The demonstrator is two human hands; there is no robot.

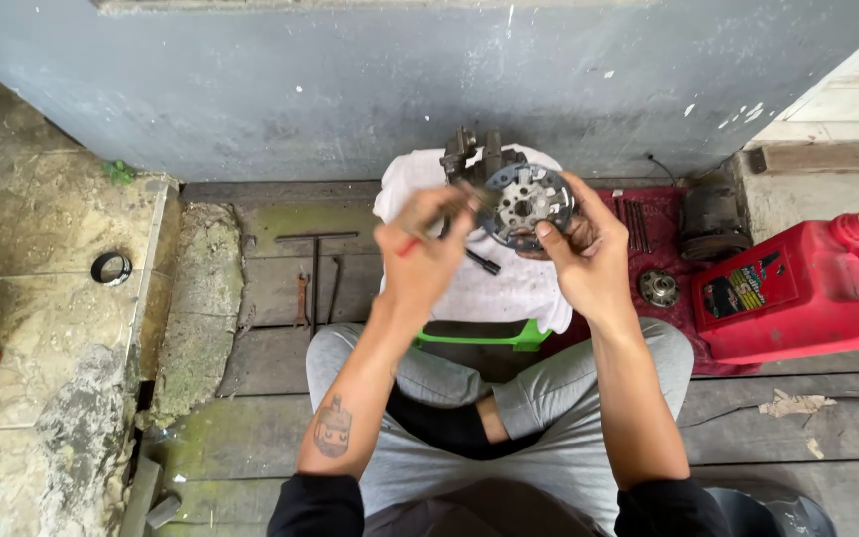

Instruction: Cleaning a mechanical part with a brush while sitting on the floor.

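A: Item one, hands?

B: My right hand (589,254) is closed round a round metal disc (527,206), thumb on its lower rim. My left hand (425,249) is clenched on a thin tool (469,194) whose tip meets the disc at nine o'clock.

A: Location?

B: Disc held above a white cloth (509,288). Red jug (802,288) at three o'clock; T-handled wrench (315,268) and a ring (110,268) at nine.
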